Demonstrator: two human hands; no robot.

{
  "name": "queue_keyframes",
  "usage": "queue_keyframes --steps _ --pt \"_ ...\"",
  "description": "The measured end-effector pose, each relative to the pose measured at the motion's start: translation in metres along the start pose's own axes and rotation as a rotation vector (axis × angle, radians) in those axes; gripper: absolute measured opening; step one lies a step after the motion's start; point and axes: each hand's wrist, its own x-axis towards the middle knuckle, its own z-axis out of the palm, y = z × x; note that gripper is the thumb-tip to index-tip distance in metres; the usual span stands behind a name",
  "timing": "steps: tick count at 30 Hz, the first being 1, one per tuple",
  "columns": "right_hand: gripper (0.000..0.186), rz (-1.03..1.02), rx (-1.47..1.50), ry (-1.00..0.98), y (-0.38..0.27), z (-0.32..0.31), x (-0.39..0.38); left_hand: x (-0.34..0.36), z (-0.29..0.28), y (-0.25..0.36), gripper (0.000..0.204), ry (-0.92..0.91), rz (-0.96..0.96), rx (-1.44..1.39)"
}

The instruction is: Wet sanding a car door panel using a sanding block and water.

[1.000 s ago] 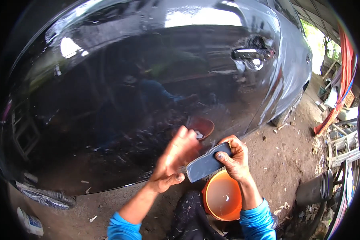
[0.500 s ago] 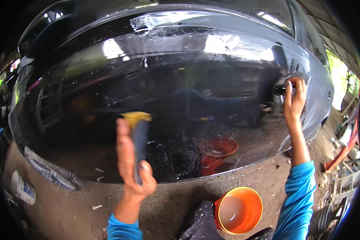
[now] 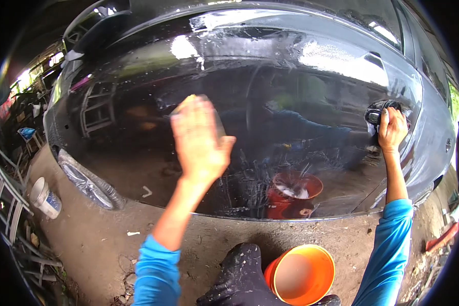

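A dark, glossy car door (image 3: 290, 132) fills most of the view, wet and streaked, with whitish smears along its upper part. My left hand (image 3: 199, 135) lies over a flat dark pad with a yellow edge (image 3: 180, 106), pressing it to the middle of the door; motion blurs the fingers. Most of the pad is hidden beneath the palm, so its kind is unclear. At the right, my right hand (image 3: 392, 127) has its fingers curled at the black door handle (image 3: 375, 113).
On the dirt floor by my knee stands an orange bucket (image 3: 316, 270) of cloudy water. A white bucket (image 3: 45, 198) sits left, near the car's wheel (image 3: 89, 183). Metal frames (image 3: 10, 199) lean at the far left. A red object (image 3: 443, 238) lies at right.
My left hand has brought the pad up and slightly right, from edge-on near the lower door to flat against its middle. My right hand stays at the handle. The view has shifted left.
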Motion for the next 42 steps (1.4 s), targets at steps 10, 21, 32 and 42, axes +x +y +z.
queue_keyframes --steps 10,21,32,42 --pt "0.029 0.028 0.039 -0.018 0.003 0.001 -0.003 -0.008 -0.012 0.001 0.059 -0.008 0.166 -0.096" --pt "0.026 -0.001 -0.041 -0.172 0.041 0.004 -0.017 -0.178 -0.077 -0.041 0.059 0.692 -1.186 -1.776" --pt "0.069 1.134 1.652 -1.263 -0.287 -0.180 -0.187 -0.311 -0.041 0.100 0.046 0.015 -2.030 -2.624" --pt "0.017 1.436 1.222 -1.214 -0.287 -0.204 -0.282 -0.336 -0.064 0.142 0.051 -0.945 -1.457 -2.206"
